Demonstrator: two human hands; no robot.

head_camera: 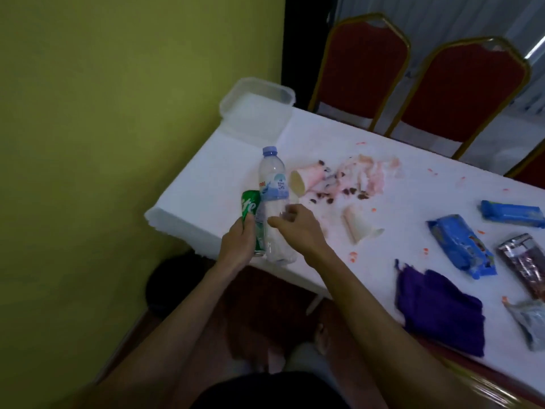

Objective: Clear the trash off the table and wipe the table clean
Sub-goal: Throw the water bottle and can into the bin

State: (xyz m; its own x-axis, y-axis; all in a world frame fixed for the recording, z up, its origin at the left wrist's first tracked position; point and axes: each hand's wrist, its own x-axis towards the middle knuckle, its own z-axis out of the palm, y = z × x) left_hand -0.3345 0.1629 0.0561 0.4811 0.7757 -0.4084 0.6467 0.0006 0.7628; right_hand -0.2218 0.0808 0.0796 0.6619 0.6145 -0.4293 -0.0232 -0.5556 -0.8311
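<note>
**Table inventory: bottle and can in my hands at the near-left edge**

Table (pixel 398 178): white cover, pink smears and dark crumbs at its middle.

Two red chairs (pixel 460 93): beyond the far edge.

Clear lidded container (pixel 256 106): far-left corner.

Purple cloth (pixel 439 308): bunched on the near edge, right of my arms.

Blue wrappers (pixel 463 246), (pixel 513 214): right side, with foil packets just beyond them, blurred.

Plastic water bottle (pixel 272 184): upright, cap up. My right hand (pixel 298 228) curls round its lower half, fingers (pixel 284 215) on its right side, thumb across the front.

Green can (pixel 250 205): touching the bottle's left side. My left hand (pixel 239 243) grips its lower part, thumb on the front, so only its top shows.

Paper cups: one (pixel 306 180) tipped over in the pink mess just right of the bottle; another (pixel 358 225) lying on its side, near my right hand but apart.
</note>
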